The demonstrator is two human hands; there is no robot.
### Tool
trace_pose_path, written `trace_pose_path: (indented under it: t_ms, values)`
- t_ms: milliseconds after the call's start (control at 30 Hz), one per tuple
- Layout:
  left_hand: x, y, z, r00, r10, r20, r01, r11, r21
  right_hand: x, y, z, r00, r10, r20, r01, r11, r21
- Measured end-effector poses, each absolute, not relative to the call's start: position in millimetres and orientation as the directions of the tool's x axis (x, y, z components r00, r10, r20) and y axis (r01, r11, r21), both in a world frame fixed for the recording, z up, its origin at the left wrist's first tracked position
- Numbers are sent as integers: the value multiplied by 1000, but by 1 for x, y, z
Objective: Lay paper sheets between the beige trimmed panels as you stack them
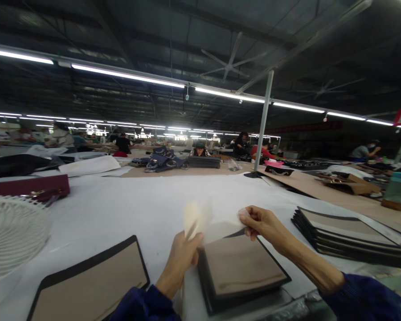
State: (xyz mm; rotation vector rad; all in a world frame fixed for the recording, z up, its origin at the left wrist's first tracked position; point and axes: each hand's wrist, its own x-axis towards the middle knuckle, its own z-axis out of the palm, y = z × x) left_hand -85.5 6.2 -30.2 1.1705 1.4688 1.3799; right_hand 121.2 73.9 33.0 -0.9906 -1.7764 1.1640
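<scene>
My left hand [183,255] is closed around a cream-coloured strip or small stack of strips [191,219], blurred by motion. My right hand [262,225] pinches the end of a thin, whitish, see-through strip [223,230]. That strip stretches between both hands, over the far edge of a stack of taupe panels with black borders [245,265]. Whether its left end is in my left hand, I cannot tell. A single similar panel [96,285] lies left of my left forearm.
On the right stands another stack of black-edged panels [350,236], with a teal-lidded container [399,189] beyond. A white slatted basket [13,236] and a maroon piece [53,186] are at left. A metal post [263,120] rises behind the white sheet [153,196]. Co-workers sit farther back.
</scene>
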Motion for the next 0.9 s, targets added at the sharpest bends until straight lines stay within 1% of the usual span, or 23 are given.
trace_pose_path:
  t_ms: [133, 300, 433, 567, 700, 833, 900]
  values:
    - [-83, 4, -27, -193, 981, 2, 99, 17, 995, 142, 67, 26, -338, 929, 150, 224, 234, -946]
    - [-80, -8, -12, -59, 998, 26, 155, -16, 988, 164, 59, 13, -254, 955, 154, 324, 234, -917]
    - [-80, -15, -7, 53, 999, -3, 222, -9, 975, 176, 53, 2, -251, 957, 148, 349, 232, -908]
    - [-81, -15, -12, 188, 982, 22, 274, -74, 959, 183, 48, -8, -253, 960, 123, 362, 211, -908]
    - [-82, -15, -17, 210, 978, -1, 322, -69, 944, 187, 46, -17, -258, 957, 135, 370, 227, -901]
    - [-83, -15, -20, 312, 950, 1, 287, -96, 953, 188, 44, -24, -253, 955, 152, 410, 248, -878]
    - [-84, -16, -22, 341, 940, 6, 301, -115, 947, 189, 44, -26, -259, 953, 155, 410, 254, -876]
